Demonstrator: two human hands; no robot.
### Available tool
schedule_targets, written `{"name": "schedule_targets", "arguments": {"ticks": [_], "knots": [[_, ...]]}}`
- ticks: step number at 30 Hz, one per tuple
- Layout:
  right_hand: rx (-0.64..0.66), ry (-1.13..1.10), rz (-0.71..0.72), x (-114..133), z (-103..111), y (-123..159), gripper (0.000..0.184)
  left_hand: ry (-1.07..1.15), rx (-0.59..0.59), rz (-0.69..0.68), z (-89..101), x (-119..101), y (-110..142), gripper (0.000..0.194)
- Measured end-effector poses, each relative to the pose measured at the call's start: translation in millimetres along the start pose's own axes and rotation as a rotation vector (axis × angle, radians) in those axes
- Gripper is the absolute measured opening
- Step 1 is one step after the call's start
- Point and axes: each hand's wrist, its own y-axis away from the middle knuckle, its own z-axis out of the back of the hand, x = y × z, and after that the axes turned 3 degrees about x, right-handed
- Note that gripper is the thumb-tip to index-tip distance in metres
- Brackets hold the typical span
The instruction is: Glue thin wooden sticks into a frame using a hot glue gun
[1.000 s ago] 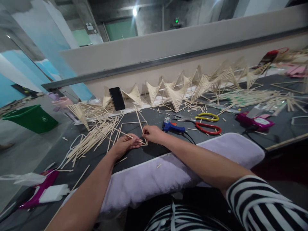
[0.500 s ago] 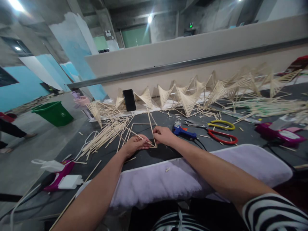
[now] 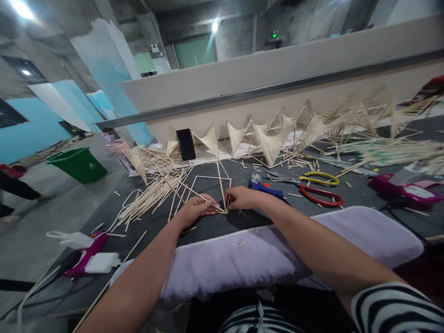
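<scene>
Dark surface (image 3: 215,226): left hand (image 3: 197,209) pinched a stick (image 3: 191,189) slanting far-left from the near frame corner (image 3: 225,211); right hand (image 3: 242,198) adjoined, grip unclear.

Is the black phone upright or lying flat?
Upright: the black phone stands on a short edge, its dark face toward the camera. What props it is hidden.

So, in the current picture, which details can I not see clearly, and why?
In the head view:
Right hand: its own fingers hide what they may be pinching.
Near corner of the stick frame: too small to tell if glued.
Blue glue gun: lower side partly hidden by the right hand.
Another person's leg: cut off by the left edge.
</scene>
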Motion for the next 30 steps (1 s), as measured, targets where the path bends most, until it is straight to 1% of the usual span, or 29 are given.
{"name": "schedule_targets", "arguments": {"ticks": [1, 3, 8, 12, 16, 22, 27, 30], "knots": [[0.025, 0.028, 0.054, 1.6, -0.4, 1.4, 0.025, -0.001, 0.002, -0.002, -0.1, -0.2, 0.0, 0.028], [0.035, 0.084, 0.099, 5.0, -1.4, 3.1, 0.030, -0.003, 0.003, -0.002, -0.4, -0.6, 0.1, 0.028], [-0.010, 0.213, 0.084, 8.0, -7.0, 2.2, 0.045, 0.005, 0.009, 0.001, -0.3, -0.2, -0.5, 0.029], [-0.050, 0.241, 0.073, 6.1, -10.8, -0.3, 0.049, 0.018, 0.014, 0.004, 1.2, 1.3, -1.5, 0.029], [-0.041, 0.225, 0.090, 4.0, -8.8, -0.4, 0.042, 0.027, 0.010, -0.003, 1.5, 1.6, -1.3, 0.028], [-0.009, 0.211, 0.164, -0.6, -5.6, -0.1, 0.029, 0.036, 0.001, -0.010, -1.5, 0.7, -0.2, 0.025], [-0.006, 0.183, 0.206, -4.9, -8.3, -4.3, 0.024, 0.015, -0.005, -0.006, -2.3, -0.1, 0.8, 0.024], [-0.015, 0.165, 0.193, -6.2, -10.8, -6.6, 0.023, 0.012, -0.011, 0.000, -2.7, -1.9, 2.2, 0.026]]}}
